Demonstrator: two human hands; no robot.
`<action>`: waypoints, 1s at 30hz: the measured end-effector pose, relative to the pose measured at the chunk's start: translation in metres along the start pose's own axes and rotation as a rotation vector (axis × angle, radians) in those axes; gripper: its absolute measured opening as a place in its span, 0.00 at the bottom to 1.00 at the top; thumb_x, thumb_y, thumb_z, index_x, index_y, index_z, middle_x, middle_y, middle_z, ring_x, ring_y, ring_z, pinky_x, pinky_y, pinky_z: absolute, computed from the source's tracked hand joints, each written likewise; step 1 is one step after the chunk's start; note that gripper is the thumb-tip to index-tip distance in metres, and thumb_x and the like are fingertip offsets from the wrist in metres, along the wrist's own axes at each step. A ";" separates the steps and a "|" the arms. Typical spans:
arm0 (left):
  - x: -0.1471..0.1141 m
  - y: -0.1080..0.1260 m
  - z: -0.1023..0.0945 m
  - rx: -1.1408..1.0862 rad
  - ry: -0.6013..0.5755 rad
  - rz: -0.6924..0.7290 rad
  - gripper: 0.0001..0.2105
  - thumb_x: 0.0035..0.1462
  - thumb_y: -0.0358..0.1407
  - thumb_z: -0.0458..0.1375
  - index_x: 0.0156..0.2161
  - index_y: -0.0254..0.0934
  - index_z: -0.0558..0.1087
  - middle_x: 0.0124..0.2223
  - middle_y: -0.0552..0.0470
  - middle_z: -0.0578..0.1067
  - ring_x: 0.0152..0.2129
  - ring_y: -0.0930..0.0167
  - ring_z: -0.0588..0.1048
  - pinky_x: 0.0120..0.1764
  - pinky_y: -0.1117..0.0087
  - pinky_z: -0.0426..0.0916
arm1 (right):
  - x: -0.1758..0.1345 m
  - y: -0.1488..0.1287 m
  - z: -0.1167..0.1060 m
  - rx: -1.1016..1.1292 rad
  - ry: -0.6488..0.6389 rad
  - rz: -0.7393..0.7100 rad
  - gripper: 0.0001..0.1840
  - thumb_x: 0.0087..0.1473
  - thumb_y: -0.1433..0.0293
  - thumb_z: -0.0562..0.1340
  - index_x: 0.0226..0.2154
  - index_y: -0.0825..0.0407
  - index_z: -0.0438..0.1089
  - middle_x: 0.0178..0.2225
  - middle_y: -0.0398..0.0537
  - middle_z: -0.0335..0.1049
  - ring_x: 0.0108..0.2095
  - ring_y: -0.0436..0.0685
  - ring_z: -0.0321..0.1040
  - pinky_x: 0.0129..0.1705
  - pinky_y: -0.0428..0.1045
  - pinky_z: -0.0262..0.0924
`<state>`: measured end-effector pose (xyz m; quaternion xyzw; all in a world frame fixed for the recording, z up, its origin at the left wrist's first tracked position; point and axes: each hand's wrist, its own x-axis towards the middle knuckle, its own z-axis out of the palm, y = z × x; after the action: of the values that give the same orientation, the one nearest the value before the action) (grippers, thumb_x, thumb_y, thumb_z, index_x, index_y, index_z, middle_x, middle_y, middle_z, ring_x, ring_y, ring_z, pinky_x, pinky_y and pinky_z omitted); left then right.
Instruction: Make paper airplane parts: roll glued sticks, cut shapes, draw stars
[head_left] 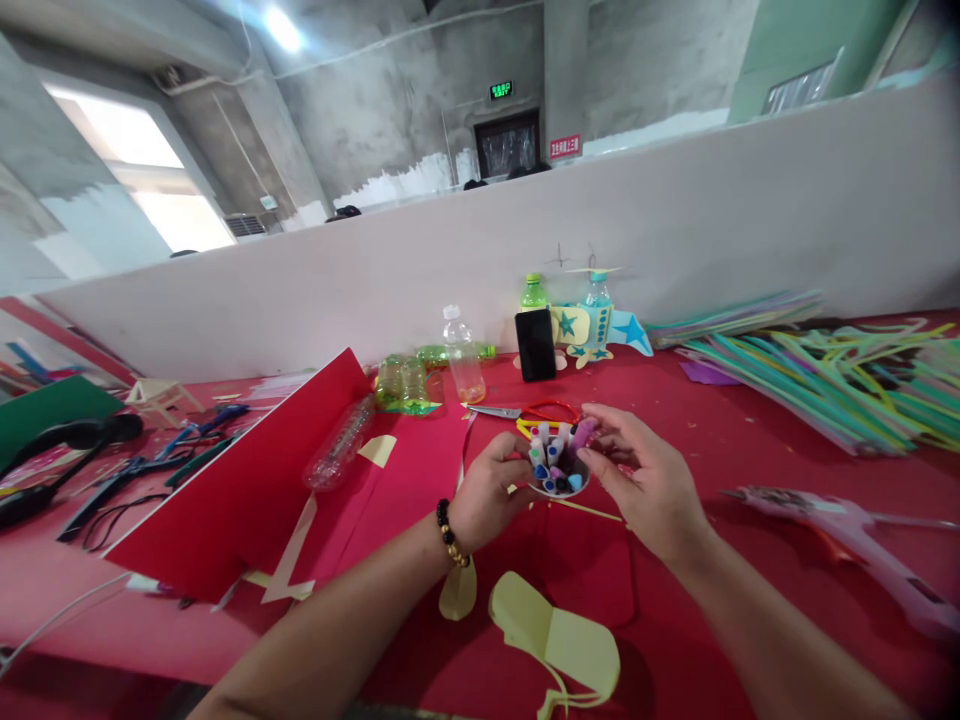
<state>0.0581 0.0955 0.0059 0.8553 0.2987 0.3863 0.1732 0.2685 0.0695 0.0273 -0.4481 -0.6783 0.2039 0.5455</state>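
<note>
My left hand (491,490) is closed on the near-left side of a small round cup (568,492), tilted so its mouth faces me. Several felt-tip markers (553,450) stand in it, mostly white with coloured caps. On the cup's right side, my right hand (649,480) pinches a purple marker (582,433) between thumb and fingers; its lower end is among the others. Just behind the cup lie scissors (551,410) with red-orange handles. Nearer to me on the red table are a cut yellow paper shape (574,640) and a smaller yellow oval (458,592).
A clear bottle (466,365), green bottles (403,380), a black phone (535,345) and a decorated bottle model (598,320) stand behind. A pink glue gun (847,530) and coloured strips (810,385) lie right. A red board (255,480) leans left, beyond it headphones (67,440).
</note>
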 end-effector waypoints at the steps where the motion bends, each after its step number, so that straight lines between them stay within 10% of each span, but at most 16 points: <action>1: 0.000 0.000 0.000 -0.002 -0.001 0.002 0.05 0.55 0.35 0.61 0.33 0.35 0.76 0.41 0.46 0.68 0.38 0.69 0.71 0.42 0.70 0.68 | 0.000 0.000 0.000 -0.016 0.002 -0.007 0.21 0.55 0.69 0.60 0.52 0.45 0.64 0.44 0.48 0.70 0.35 0.52 0.70 0.34 0.46 0.67; 30: -0.003 0.003 0.001 -0.013 0.025 -0.011 0.05 0.55 0.36 0.61 0.34 0.36 0.76 0.45 0.44 0.70 0.43 0.68 0.72 0.46 0.67 0.69 | 0.003 0.001 0.001 -0.075 -0.075 0.038 0.14 0.53 0.70 0.61 0.44 0.49 0.68 0.40 0.49 0.73 0.34 0.55 0.71 0.33 0.48 0.67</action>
<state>0.0585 0.0912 0.0046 0.8474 0.3032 0.3981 0.1772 0.2678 0.0726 0.0275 -0.4728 -0.6969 0.2053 0.4987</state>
